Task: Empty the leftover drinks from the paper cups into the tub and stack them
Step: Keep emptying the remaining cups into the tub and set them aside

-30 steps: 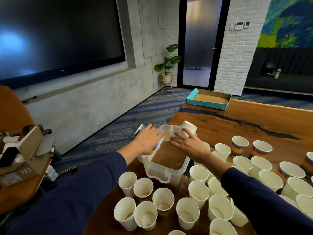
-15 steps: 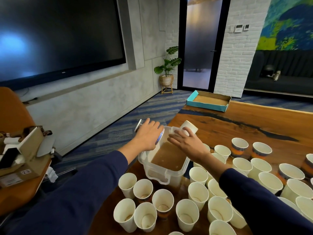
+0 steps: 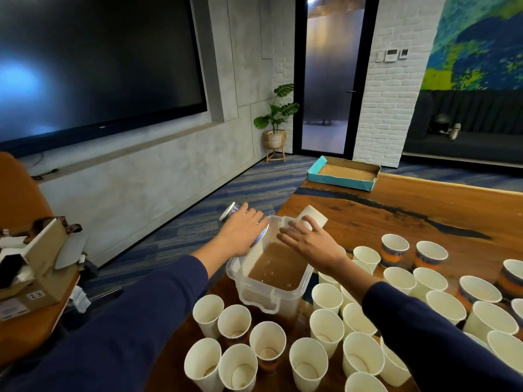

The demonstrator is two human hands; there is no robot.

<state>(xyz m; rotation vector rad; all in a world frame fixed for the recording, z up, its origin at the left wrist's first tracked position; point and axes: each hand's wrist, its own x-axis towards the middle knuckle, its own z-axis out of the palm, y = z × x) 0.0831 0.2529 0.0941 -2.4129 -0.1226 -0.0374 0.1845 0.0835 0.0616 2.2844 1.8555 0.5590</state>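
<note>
Cups crowd the near table edge, upright and open-mouthed, several with brown dregs, waiting their turn. Beyond them sits the clear tub, part full of brown liquid. Over its far end the left hand grips a blue-patterned cup tipped mouth-down, and the right hand clasps a white cup tilted likewise, so the dregs drain inside. Compared with half a second ago, both hands hold nearly the same pose, tilted slightly further.
</note>
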